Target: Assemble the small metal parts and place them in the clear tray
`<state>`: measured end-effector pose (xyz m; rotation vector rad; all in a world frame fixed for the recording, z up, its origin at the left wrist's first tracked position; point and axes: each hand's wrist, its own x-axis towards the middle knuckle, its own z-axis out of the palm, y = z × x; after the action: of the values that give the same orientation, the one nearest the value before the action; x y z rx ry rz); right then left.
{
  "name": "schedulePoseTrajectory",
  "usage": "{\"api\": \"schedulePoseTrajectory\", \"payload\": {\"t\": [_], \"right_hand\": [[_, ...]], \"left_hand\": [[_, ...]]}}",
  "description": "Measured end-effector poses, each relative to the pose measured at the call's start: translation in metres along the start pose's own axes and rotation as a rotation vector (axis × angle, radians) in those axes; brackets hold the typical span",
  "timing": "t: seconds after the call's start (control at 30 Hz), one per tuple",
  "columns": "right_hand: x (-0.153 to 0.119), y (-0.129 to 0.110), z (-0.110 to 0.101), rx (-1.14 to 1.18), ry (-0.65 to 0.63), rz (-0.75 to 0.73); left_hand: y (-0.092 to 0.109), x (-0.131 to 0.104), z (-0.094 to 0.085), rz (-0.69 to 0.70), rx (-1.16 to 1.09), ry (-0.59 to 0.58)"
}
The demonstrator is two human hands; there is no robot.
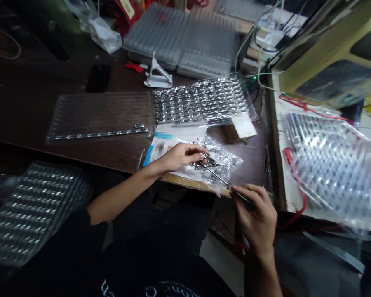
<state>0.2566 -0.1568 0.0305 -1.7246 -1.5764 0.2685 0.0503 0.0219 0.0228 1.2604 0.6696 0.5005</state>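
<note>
My right hand is wrapped round the dark handle of a screwdriver. The long metal shaft slants up and left to the fingertips of my left hand. There the left thumb and fingers pinch a small shiny metal part, partly hidden by the fingers; its exact kind is unclear. Under both lie a clear plastic bag with many tiny metal pieces and a dark heap of small parts. Behind them a clear tray holds rows of shiny metal parts.
At the left, another clear tray has one filled row along its front. Filled trays are stacked at lower left and wrapped trays lie right. Also present are a small box, a white stand, a phone and cables.
</note>
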Motion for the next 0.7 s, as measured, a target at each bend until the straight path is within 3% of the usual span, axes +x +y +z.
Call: {"api": "schedulePoseTrajectory", "payload": {"t": [0.07, 0.23, 0.37, 0.53, 0.7], "right_hand": [[-0.003, 0.002, -0.005, -0.045, 0.114, 0.013], [-0.006, 0.014, -0.017, -0.046, 0.168, 0.119], [-0.013, 0.025, -0.024, -0.029, 0.286, 0.152], [-0.021, 0.033, -0.024, -0.016, 0.347, 0.157], [-0.022, 0.033, -0.022, -0.041, 0.353, 0.179]], "left_hand": [[0.003, 0.015, 0.011, -0.023, -0.051, -0.035], [0.013, 0.056, 0.040, -0.137, -0.191, -0.086], [0.019, 0.079, 0.058, -0.277, -0.265, -0.096], [0.019, 0.085, 0.068, -0.317, -0.333, -0.101], [0.016, 0.081, 0.067, -0.318, -0.402, -0.031]]}}
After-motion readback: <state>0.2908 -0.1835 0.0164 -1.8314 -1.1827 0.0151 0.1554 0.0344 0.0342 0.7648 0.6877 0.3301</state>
